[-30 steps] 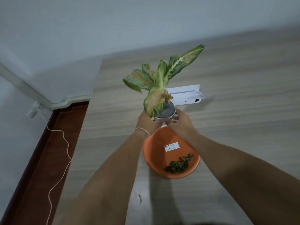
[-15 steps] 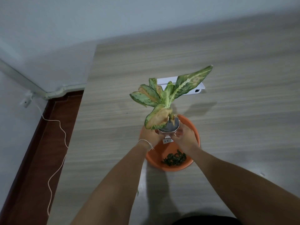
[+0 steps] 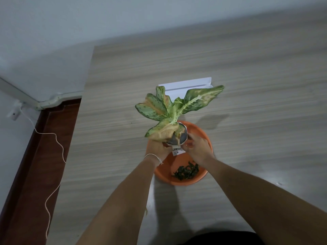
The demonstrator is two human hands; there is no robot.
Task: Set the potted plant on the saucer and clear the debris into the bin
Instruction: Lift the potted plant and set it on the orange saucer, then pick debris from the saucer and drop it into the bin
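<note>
A potted plant [image 3: 174, 110] with speckled green and yellowing leaves sits in a small white pot with dark soil. My left hand [image 3: 157, 147] grips the pot from the left and my right hand [image 3: 198, 147] from the right. The pot is over the far half of an orange saucer [image 3: 198, 131]; whether it touches the saucer I cannot tell. A small heap of dark green debris [image 3: 185, 171] lies in the near part of the saucer. A white label shows under the pot between my hands.
A white rectangular tray-like object [image 3: 187, 85] lies on the wooden table just behind the plant. The table's left edge drops to a dark red floor with a white cord [image 3: 56, 156]. A small leaf scrap [image 3: 146, 212] lies on the table near my left forearm.
Both hands have brought the plant nearer and lower, from beyond the saucer's far rim to over its far half. The view has tilted down.
</note>
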